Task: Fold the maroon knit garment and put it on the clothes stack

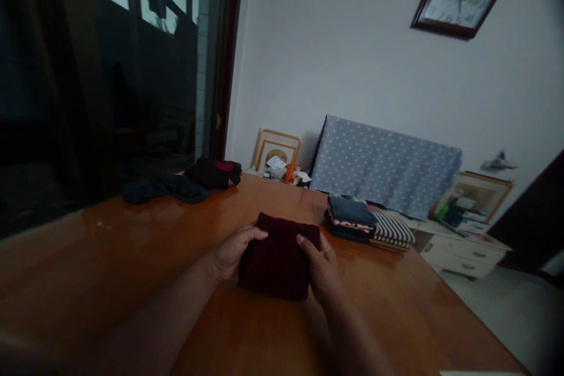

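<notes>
A dark maroon folded garment [277, 261] is held between my two hands over the middle of the wooden table; its exact kind cannot be told. My left hand [235, 249] grips its left side, thumb on top and fingers underneath. On the right side, my right hand [321, 261] closes around the edge with its thumb lying on the cloth. The fingers beneath the fabric are hidden. To the right, beyond my right hand, sit folded dark clothes [350, 211] in a stack and, beside them, folded striped clothes [392, 229].
Crumpled dark clothes [167, 188] and a black garment with red print [215, 172] lie at the table's [132, 264] far left. Behind the table stand a polka-dot cloth cover [383, 164], a picture frame [277, 141] and a white drawer cabinet [462, 255].
</notes>
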Demonstrator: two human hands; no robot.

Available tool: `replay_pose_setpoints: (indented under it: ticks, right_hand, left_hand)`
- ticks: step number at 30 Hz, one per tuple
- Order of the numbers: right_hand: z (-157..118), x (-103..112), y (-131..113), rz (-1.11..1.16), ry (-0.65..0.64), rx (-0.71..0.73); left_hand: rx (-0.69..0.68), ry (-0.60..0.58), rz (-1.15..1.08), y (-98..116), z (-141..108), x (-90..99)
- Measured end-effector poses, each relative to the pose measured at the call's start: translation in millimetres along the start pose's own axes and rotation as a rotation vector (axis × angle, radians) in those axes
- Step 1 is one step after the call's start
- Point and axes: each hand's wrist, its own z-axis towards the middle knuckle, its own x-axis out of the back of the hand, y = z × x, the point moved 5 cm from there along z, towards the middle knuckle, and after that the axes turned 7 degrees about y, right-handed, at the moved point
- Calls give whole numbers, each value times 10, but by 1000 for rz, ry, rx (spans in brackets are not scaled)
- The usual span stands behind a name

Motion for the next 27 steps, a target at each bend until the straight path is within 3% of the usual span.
replay_pose_setpoints:
  ticks: [2,7,13,21,24,27]
  right_hand:
    - [7,19,14,-19,12,3]
    - [18,49,32,-40,16,7]
    - [26,55,-25,-33,6,-9]
    - [128,257,65,-95,187,8]
    - [155,251,117,-45,162,-46]
    - [162,195,183,132,72,-192]
  left_hand:
    - [30,-11,-11,-39,-1,-20]
    - [-65,38,72,-9,-17,-71]
    - [-81,68,81,-7,6,-67]
    - [-49,-9,35,-46,-6,-115]
    - [-37,1,1,-42,3,-119]
    - [-18,65,-40,-24,28,-76]
